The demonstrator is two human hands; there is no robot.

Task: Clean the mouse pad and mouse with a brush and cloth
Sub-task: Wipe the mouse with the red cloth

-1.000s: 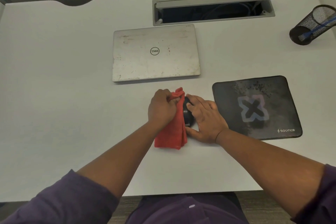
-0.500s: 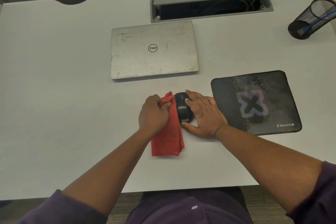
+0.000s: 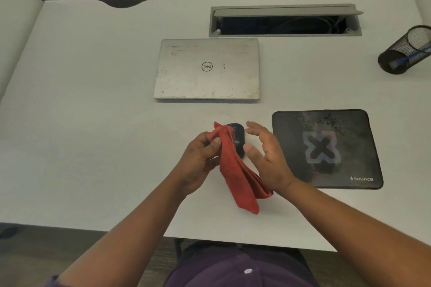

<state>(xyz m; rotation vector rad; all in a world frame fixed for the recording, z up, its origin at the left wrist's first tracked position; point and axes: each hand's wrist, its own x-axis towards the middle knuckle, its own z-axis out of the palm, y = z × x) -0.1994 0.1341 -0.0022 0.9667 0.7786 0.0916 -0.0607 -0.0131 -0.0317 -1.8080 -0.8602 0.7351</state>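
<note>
A purple garment [image 3: 238, 270] is seen at six o'clock, nearest the camera, below the edge of the white desk [image 3: 93, 147]. Just beyond, a red cloth [image 3: 238, 170] is gripped by the left hand [image 3: 200, 158], its upper end pinched between thumb and curled fingers while the rest hangs down to five o'clock. The black mouse [image 3: 238, 140] is partly covered by the cloth's upper end and is found at the centre of the desk. The right hand [image 3: 265, 158] is held just beside the mouse at its three o'clock side, fingers released and spread, nothing grasped. The dark mouse pad [image 3: 326, 149] is laid flat at three o'clock, with dusty specks on its far part. At twelve o'clock a closed silver laptop [image 3: 207, 70] is set, then an open cable tray [image 3: 284, 21]. A mesh pen cup [image 3: 405, 51] is placed at two o'clock.
</note>
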